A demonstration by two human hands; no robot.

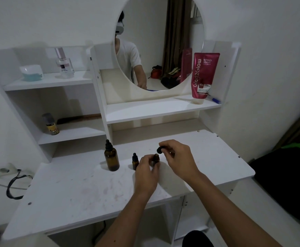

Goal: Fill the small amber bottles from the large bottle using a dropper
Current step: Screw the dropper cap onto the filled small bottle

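Note:
A large amber bottle (112, 160) with a black dropper cap stands on the white table (74, 189). To its right a small amber bottle (135, 162) stands capped. My left hand (146, 173) grips a second small amber bottle (156, 159), which is uncapped and upright on the table. My right hand (178, 159) pinches its black dropper cap (159, 150) just above and to the right of the bottle's mouth. The dropper's tube is hidden or too dark to make out.
Shelves behind hold a pink tube (204, 75), a perfume bottle (63, 63), a blue-and-white container (31, 73) and a small yellow bottle (51, 124). A round mirror (159, 43) hangs above. A power strip with a black cable (13, 184) lies at the left.

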